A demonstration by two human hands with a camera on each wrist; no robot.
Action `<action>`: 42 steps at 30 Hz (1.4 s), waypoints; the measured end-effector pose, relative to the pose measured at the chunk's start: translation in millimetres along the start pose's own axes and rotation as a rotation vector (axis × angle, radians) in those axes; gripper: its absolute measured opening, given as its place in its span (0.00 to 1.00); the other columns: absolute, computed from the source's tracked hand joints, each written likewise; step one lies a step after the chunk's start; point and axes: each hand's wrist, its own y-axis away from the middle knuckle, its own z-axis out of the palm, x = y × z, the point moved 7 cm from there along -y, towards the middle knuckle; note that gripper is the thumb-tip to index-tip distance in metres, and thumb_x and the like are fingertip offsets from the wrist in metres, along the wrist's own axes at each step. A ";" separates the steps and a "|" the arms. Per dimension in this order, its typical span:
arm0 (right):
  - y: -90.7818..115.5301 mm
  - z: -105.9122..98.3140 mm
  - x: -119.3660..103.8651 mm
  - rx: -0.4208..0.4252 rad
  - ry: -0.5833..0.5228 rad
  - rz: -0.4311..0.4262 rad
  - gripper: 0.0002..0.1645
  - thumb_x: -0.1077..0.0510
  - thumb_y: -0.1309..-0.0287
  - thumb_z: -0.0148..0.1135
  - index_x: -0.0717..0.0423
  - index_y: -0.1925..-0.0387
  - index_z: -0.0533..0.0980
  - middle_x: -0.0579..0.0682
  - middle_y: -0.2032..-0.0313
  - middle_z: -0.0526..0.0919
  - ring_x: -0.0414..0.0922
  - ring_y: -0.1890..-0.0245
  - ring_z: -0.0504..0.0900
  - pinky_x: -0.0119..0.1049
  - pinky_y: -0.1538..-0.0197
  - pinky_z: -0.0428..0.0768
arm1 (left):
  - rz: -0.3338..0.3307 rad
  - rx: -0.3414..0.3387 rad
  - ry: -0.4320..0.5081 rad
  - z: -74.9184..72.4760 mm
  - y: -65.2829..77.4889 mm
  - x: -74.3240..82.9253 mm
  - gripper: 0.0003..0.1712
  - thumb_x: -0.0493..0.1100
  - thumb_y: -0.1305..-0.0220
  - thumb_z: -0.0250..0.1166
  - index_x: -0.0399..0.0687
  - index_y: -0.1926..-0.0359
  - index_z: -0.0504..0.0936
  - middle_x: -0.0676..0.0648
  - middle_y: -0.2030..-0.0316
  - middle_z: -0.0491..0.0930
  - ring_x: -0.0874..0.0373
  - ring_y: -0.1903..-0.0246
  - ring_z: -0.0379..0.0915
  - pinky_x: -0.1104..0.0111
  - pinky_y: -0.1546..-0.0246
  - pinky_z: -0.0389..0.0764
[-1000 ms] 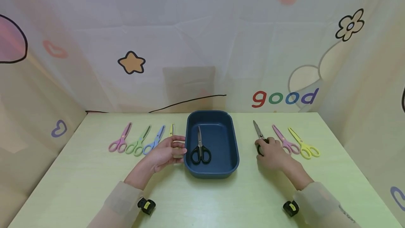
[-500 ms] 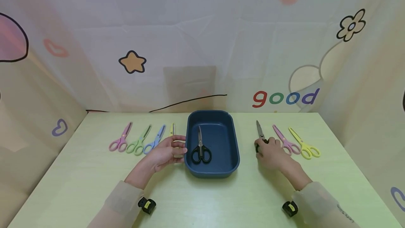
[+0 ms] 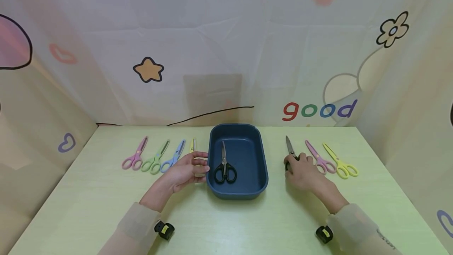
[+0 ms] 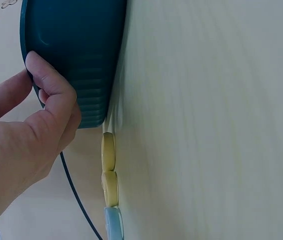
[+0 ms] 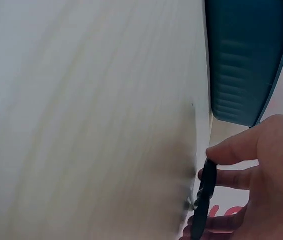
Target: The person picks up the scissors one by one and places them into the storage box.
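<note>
My right hand (image 3: 301, 171) pinches the black handles of metal-bladed scissors (image 3: 289, 145) to the right of a dark blue bin. In the right wrist view, thumb and fingers hold the black handle (image 5: 205, 195) just over the table. My left hand (image 3: 185, 170) touches the left rim of the bin (image 3: 247, 196), fingertips against its outer wall in the left wrist view. Another pair of black-handled scissors (image 3: 224, 173) lies inside the bin at its left, blades pointing away. Yellow scissors (image 3: 192, 145) sit behind my left hand, mostly covered by it.
Left of the bin lie pink scissors (image 3: 135, 158), green scissors (image 3: 155, 161) and blue scissors (image 3: 172, 159). Pink scissors (image 3: 320, 160) and yellow scissors (image 3: 341, 164) lie right of my right hand. A printed curtain (image 3: 226, 50) hangs behind the table (image 3: 226, 223).
The scissors in my right hand have turned slightly, their tip swinging a little to the right. My left hand and the bin have stayed in place.
</note>
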 end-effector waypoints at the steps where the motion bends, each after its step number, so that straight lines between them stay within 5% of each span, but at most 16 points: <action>1: -0.3 -0.2 0.1 0.002 -0.001 0.003 0.21 0.57 0.32 0.59 0.59 0.40 0.73 0.70 0.51 0.70 0.66 0.53 0.69 0.64 0.55 0.74 | 0.002 -0.001 0.000 0.2 0.1 0.1 0.28 0.27 0.27 0.57 0.32 0.31 0.61 0.43 0.56 0.72 0.55 0.65 0.74 0.66 0.62 0.81; 13: -1.5 -5.4 -2.7 0.107 -0.043 0.001 0.21 0.55 0.37 0.61 0.55 0.44 0.75 0.69 0.52 0.69 0.65 0.54 0.68 0.56 0.64 0.77 | -0.007 0.003 0.005 -1.4 -1.5 -1.8 0.27 0.27 0.27 0.57 0.33 0.31 0.61 0.43 0.56 0.71 0.56 0.65 0.73 0.66 0.62 0.81; 28: 1.9 -25.2 -23.0 0.234 -0.058 -0.034 0.18 0.55 0.37 0.58 0.56 0.46 0.74 0.70 0.55 0.69 0.66 0.51 0.67 0.57 0.64 0.77 | -0.009 -0.001 0.011 -0.7 -1.1 -1.4 0.27 0.27 0.27 0.57 0.33 0.31 0.61 0.42 0.56 0.71 0.55 0.65 0.73 0.66 0.63 0.81; 42: 7.7 -35.3 -53.2 0.266 -0.045 -0.083 0.18 0.56 0.37 0.58 0.57 0.47 0.75 0.68 0.56 0.69 0.64 0.53 0.68 0.55 0.59 0.76 | -0.006 -0.003 0.001 -0.8 -1.0 -1.0 0.28 0.27 0.27 0.57 0.32 0.30 0.60 0.41 0.54 0.71 0.55 0.65 0.74 0.66 0.63 0.81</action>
